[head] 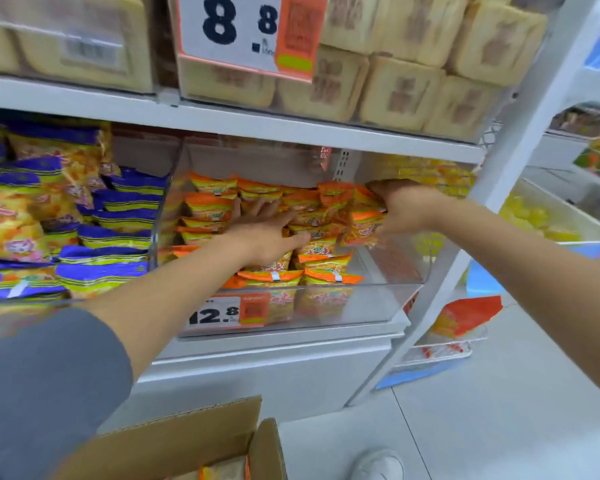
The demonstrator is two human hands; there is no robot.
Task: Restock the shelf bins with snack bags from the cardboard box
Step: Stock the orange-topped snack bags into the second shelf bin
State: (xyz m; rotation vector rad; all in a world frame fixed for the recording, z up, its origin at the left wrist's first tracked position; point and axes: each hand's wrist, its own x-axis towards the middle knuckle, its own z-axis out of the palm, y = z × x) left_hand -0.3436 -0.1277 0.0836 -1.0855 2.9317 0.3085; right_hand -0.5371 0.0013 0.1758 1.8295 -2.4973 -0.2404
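While my left hand lies flat and open on the bags, my right hand grips one bag at 3 o'clock in the bin. I should tuck it in gently. The box is at 6 o'clock.

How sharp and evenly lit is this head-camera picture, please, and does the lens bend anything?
Head view: soft throughout, the beige packs on the top shelf smeared most; the wide lens tilts the white shelf post; light flat and even, faint sheen on the clear bin front.
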